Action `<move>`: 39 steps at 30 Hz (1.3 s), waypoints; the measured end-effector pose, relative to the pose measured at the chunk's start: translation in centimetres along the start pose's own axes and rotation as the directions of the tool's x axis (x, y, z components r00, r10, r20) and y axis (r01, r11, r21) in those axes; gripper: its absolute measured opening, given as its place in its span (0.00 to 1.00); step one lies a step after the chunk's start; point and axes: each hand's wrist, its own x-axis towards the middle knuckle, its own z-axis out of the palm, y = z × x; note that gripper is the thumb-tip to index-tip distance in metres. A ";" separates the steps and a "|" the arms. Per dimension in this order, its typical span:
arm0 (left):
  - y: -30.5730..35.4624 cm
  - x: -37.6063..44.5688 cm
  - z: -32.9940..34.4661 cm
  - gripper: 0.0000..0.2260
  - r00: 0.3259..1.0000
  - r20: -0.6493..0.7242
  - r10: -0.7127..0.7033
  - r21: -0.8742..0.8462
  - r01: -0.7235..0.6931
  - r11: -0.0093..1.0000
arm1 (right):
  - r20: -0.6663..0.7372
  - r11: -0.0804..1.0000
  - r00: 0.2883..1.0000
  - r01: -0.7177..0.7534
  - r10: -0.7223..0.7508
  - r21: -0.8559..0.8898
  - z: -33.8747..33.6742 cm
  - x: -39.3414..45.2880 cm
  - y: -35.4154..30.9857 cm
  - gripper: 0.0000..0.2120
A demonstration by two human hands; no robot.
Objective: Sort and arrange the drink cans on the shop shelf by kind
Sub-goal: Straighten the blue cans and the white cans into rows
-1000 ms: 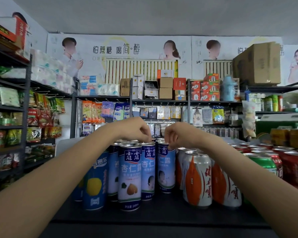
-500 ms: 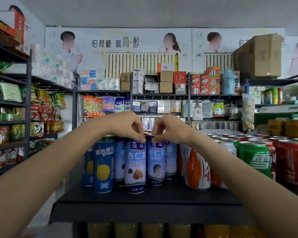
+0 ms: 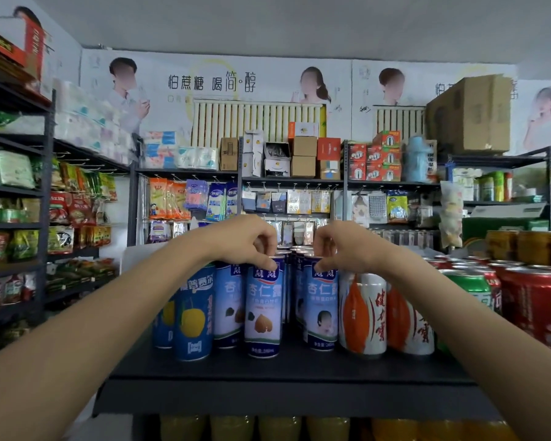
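Both hands [image 3: 245, 241] apparently pinch almond cans' [image 3: 263, 308] rims.

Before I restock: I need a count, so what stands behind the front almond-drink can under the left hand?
Behind the front almond can, more silver can tops show, apparently the same kind. Front cans and both hands hide how many.
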 end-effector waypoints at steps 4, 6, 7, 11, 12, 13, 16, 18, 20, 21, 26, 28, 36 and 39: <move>0.0 0.9 1.2 0.08 0.999 -0.033 0.019 -0.093 -0.022 0.995 | -0.010 1.000 1.000 0.012 -0.012 -0.015 -0.1 -0.3 -0.1 0.10; 0.0 1.4 1.6 0.08 0.998 -0.052 0.030 -0.099 -0.035 0.994 | -0.025 1.000 0.999 0.025 -0.025 0.010 -0.2 -0.5 0.0 0.09; 0.0 1.6 1.7 0.09 0.997 -0.067 0.038 -0.081 -0.044 0.996 | -0.036 0.999 0.999 0.030 -0.029 0.032 -0.2 -0.5 0.0 0.08; -0.6 1.9 1.9 0.07 0.993 -0.112 0.030 -0.107 -0.042 0.993 | -0.092 0.989 0.995 0.051 -0.039 0.141 0.0 -0.3 -0.4 0.05; -0.8 1.9 1.8 0.05 0.992 -0.125 0.018 -0.156 -0.038 0.987 | -0.109 0.987 0.993 0.062 -0.046 0.146 0.0 0.1 -0.6 0.04; -1.0 1.8 1.5 0.04 0.988 -0.152 0.005 -0.192 -0.035 0.981 | -0.123 0.987 0.991 0.074 -0.056 0.144 -0.1 0.5 -0.7 0.03; -2.2 1.9 -0.1 0.06 0.964 -0.266 -0.021 -0.146 -0.019 0.989 | -0.128 0.986 0.989 0.089 -0.071 0.141 -0.3 2.3 -0.9 0.02; -2.9 2.1 -1.0 0.04 0.965 -0.260 -0.030 -0.052 0.017 0.998 | -0.107 0.989 0.991 0.087 -0.074 0.122 -0.4 3.6 -0.7 0.02; -3.6 2.6 -1.3 0.05 0.981 -0.187 -0.049 0.054 0.060 0.997 | -0.051 0.993 0.995 0.085 -0.081 0.086 -0.2 5.0 -0.3 0.03; -3.9 2.9 -1.3 0.06 0.988 -0.142 -0.058 0.091 0.071 0.993 | -0.002 0.994 0.996 0.084 -0.084 0.073 -0.2 5.7 -0.1 0.04; -4.8 4.8 -1.3 0.10 0.988 0.110 -0.110 0.199 0.087 0.976 | 0.231 0.997 0.970 0.079 -0.080 0.016 0.9 8.9 0.7 0.08; -5.2 5.3 -1.2 0.10 0.983 0.138 -0.123 0.205 0.093 0.974 | 0.225 0.994 0.968 0.110 -0.108 0.003 1.2 9.5 1.0 0.07; -6.0 7.1 -0.4 0.10 0.968 0.163 -0.192 0.221 0.154 0.963 | 0.213 0.982 0.961 0.186 -0.178 -0.019 1.5 9.9 1.3 0.01; -5.9 7.5 -0.1 0.12 0.965 0.148 -0.218 0.270 0.172 0.947 | 0.212 0.976 0.961 0.198 -0.176 -0.089 1.8 10.3 1.0 0.02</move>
